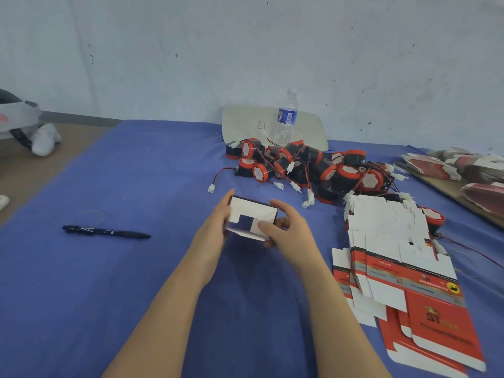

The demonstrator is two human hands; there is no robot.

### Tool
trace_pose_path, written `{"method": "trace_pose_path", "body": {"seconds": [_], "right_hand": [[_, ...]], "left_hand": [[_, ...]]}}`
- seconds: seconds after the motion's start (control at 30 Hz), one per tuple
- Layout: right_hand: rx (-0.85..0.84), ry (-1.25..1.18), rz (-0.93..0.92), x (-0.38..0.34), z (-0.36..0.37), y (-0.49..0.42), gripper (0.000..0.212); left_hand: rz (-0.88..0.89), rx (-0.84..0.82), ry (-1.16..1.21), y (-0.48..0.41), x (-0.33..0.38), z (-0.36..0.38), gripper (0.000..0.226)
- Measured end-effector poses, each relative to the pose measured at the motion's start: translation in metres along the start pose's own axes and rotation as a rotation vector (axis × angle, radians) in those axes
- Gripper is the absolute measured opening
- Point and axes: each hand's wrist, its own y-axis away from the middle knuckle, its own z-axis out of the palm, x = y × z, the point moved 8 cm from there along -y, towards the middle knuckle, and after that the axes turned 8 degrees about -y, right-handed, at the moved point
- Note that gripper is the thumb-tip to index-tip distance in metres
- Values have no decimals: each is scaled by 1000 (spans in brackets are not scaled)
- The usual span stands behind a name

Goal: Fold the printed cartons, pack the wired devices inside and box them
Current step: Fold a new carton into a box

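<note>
1. Carton (253, 212): part-folded, with the white inside facing me. I hold it up off the blue cloth (131, 296) between both hands.
   - My left hand (215, 227) grips its left end, fingers curled round the edge.
   - My right hand (290, 230) grips the right end, thumb laid across the white front flap and fingers tucked beneath.
   - Both hands are closed on the carton, neither spread wide.
2. Wired devices (300, 165): a heap of round black-and-red units with red and black leads and white plugs. They lie on the cloth beyond my hands, somewhat to the right. They are too tangled for me to count.
3. Flat cartons (425, 309): a fanned stack with red print and white flaps, lying on the cloth just to the right of my right forearm.
4. Second batch of flats (447, 166): far to the right, beyond the stack, on a brown board. The detail is blurred.
5. Pen (106, 231): dark, lying flat, well to the left of my left hand.
6. Water bottle (286, 118): upright, beyond the heap. It stands before a pale panel (242, 124) that leans on the wall.
</note>
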Motion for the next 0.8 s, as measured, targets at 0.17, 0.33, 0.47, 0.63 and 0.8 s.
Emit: {"method": "trace_pose_path", "body": {"seconds": [0.17,0.33,0.47,0.63,0.8], "right_hand": [[39,17,-15,-1,-6,-2,47],[-21,93,-68,-3,8,0,49],[20,109,-134,-7,12,2,51],[-94,58,-167,-18,23,8,52],[-240,-20,-179,-22,37,15,56]], "left_hand": [[46,-19,-218,-1,-3,1,39],[46,194,-277,-3,-6,-16,39],[64,276,-324,-3,-8,-19,38],[58,416,-192,-1,-7,-33,38],[25,417,0,-1,-7,-34,35]]}}
